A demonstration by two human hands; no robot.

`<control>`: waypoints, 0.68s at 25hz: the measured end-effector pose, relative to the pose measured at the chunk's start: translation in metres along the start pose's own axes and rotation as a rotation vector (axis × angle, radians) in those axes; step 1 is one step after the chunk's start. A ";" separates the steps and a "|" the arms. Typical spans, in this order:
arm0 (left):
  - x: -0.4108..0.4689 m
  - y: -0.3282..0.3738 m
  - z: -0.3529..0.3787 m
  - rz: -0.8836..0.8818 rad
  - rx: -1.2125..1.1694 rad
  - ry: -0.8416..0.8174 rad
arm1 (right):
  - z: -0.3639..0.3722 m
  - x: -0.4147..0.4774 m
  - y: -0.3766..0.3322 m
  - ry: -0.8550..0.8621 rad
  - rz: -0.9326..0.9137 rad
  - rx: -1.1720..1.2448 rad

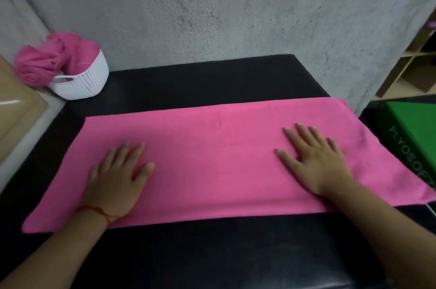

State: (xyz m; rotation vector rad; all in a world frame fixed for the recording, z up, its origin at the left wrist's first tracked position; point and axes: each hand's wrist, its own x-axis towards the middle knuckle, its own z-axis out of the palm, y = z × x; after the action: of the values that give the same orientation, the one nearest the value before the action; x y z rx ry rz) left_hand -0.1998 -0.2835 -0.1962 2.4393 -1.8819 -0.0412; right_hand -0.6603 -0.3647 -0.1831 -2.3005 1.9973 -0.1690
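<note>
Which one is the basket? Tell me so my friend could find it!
Start at the black padded bench against the rough grey wall and look to its far left corner. There sits a white plastic basket with small holes, stuffed with bunched pink cloths. It is the only white container, and its cloths are bundled, unlike the flat pink towel.

One pink towel (212,159) on one black table (212,253). Two hands on it: one left hand (115,184), one right hand (316,161), and one red thread bracelet (99,212). One white basket (87,81), holding a heap of pink cloths (47,59) too bundled to count. One green PLYOSOFT box (415,128).
</note>
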 end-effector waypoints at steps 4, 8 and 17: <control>-0.018 -0.095 -0.006 -0.213 -0.045 -0.045 | -0.008 -0.019 0.096 -0.005 0.264 0.045; -0.017 -0.093 -0.008 -0.348 -0.042 -0.058 | -0.010 -0.019 0.098 -0.014 0.377 0.035; -0.123 0.155 0.002 0.167 -0.100 -0.126 | 0.024 -0.119 -0.125 -0.140 -0.242 0.048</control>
State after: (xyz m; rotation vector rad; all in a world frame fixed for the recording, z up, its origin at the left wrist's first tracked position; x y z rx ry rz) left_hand -0.3812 -0.2034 -0.1901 2.2560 -2.0734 -0.2806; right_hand -0.5513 -0.2290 -0.1925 -2.4427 1.6302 -0.0691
